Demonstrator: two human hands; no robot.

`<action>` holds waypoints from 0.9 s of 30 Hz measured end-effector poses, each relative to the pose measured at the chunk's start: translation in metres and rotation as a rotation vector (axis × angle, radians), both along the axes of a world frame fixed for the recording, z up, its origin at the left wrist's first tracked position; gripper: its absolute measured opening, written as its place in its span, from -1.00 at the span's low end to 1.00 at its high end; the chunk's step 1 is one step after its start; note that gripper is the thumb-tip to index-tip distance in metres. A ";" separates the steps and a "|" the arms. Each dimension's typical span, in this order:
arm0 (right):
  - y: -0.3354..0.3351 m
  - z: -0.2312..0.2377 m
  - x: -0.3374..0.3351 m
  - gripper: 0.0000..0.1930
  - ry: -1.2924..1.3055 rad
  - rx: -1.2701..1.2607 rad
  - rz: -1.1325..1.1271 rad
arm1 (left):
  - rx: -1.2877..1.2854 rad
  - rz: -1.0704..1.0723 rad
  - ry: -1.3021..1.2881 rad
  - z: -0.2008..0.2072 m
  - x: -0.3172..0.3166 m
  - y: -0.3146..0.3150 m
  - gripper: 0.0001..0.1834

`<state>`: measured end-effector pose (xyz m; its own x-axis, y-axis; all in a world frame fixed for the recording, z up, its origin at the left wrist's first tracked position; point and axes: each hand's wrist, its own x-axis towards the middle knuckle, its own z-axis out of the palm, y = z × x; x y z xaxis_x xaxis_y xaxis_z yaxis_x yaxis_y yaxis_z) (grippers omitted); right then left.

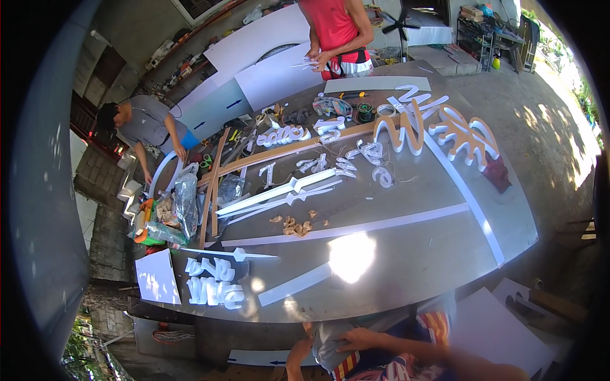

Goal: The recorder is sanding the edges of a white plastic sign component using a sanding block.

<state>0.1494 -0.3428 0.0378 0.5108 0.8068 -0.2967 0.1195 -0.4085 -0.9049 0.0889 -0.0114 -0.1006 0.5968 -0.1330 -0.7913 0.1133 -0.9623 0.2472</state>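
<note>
My right hand (359, 339) reaches in from the lower right and lies on a grey cloth (329, 331) over my lap, below the table's near edge. Its fingers look apart and stretched toward the left. My left hand (307, 331) is at the left edge of the same cloth, and its fingers are mostly hidden. Just above my hands is the near edge of a large metal-topped table (381, 292). A white strip (295, 284) lies closest on it. To the left stand small white raised letters (216, 292) beside a white panel (157, 277).
Large brown-faced letters (467, 136), small white letters (311, 165) and wooden strips (219, 184) lie farther back. One person (337, 32) in red stands at the far side holding thin pieces; another (143, 124) in grey bends over a curved white strip (164, 171). White sheets (489, 330) lie lower right.
</note>
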 end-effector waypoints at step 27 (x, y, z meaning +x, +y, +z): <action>-0.079 -0.035 0.164 -0.82 -0.687 -0.418 -1.049 | -0.866 0.075 -0.254 0.226 0.346 -0.194 -0.61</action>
